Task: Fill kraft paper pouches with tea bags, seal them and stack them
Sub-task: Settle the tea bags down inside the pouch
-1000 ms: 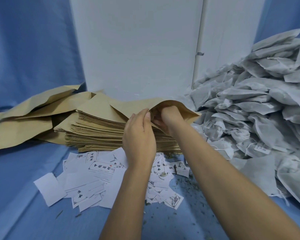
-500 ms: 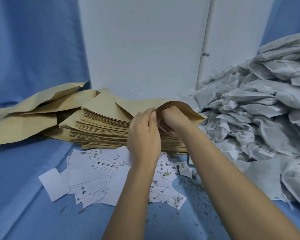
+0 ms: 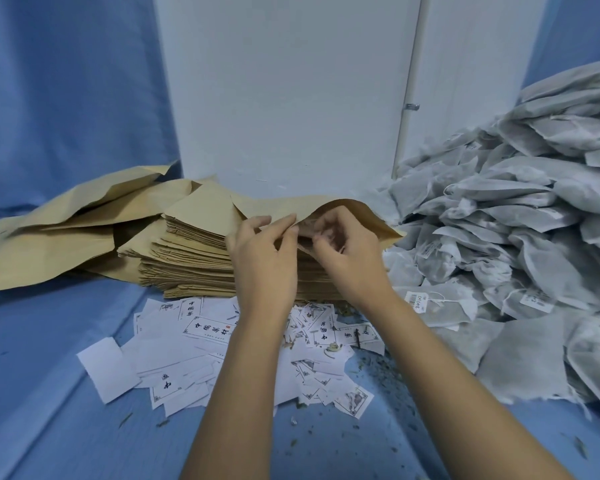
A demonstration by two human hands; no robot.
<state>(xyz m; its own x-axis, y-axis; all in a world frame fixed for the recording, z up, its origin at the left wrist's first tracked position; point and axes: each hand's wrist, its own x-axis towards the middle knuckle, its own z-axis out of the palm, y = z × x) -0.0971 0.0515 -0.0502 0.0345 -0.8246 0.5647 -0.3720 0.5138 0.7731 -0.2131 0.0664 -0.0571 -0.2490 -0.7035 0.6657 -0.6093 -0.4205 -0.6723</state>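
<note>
Working at the mouth of the top kraft pouch (image 3: 329, 211), atop the stack of flat pouches (image 3: 187, 258) toward the far edge of the blue cloth-covered table (image 3: 49, 375). Pinching the upper ply between thumb and forefinger of the left hand (image 3: 260, 261) and holding it up in an arch. Curling the fingers of the right hand (image 3: 350, 261) just under that arch, seemingly nipping the lower ply (hard to be certain with fingertips overlapping paper). Judged as the opening step, with nothing visible inside yet. Lies crosswise on the stack, long axis running left to right, mouth turned to the near edge and gaping toward the right. Heaped along the table's right edge, just beside the stack: the tea bags (image 3: 516, 237), so nearer the right hand, likely a short sideways reach. Scattered on the near side of the stack, beneath both wrists: printed paper labels (image 3: 201, 332) and loose tea crumbs (image 3: 371, 368).
</note>
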